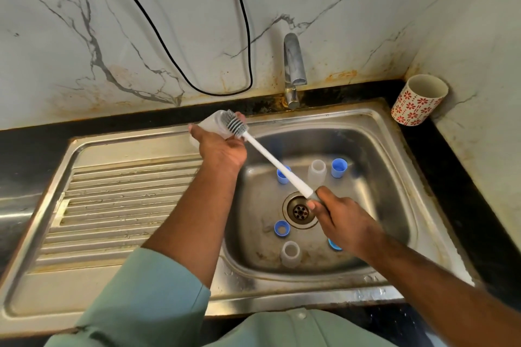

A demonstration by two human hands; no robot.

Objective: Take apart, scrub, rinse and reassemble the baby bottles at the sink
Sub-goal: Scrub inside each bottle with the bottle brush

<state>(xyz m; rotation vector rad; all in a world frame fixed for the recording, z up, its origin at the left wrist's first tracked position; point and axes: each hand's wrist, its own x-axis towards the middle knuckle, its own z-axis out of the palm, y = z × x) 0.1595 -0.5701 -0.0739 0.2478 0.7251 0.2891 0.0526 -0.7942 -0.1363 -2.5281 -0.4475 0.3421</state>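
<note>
Translucent plastic baby-bottle body [210,124] held up over the back-left rim of the basin, cradled in the left hand [218,149], fingers curled round its lower half. Grey silicone-bristled brush head [234,123] lying against the bottle's mouth end; whether inside or just outside, impossible to say. Long white brush handle [277,166] running down to the right hand [341,220], clenched round its grey end grip.

Probably very light, thin-walled and a little springy; slick once wet or soapy, so best taken round the waist with a full wrap, not by the rim. Not likely to break if dropped, only to bounce and skid on steel. Brush shaft likely to flex if pushed hard.

Stainless-steel sink basin [375,155] holding the loose parts, no standing water visible:
- two blue plastic caps [338,167] near the back, one partly behind the handle;
- a clear plastic piece [317,172] standing between them;
- a blue screw ring [282,227] just beside the drain [300,211];
- a second clear piece [290,253] at the front;
- another blue part [334,245], mostly hidden under the right wrist.

Red-and-white flower-patterned cup [417,101] on the black counter in the corner, apparently empty. Tap [294,65] not running.
</note>
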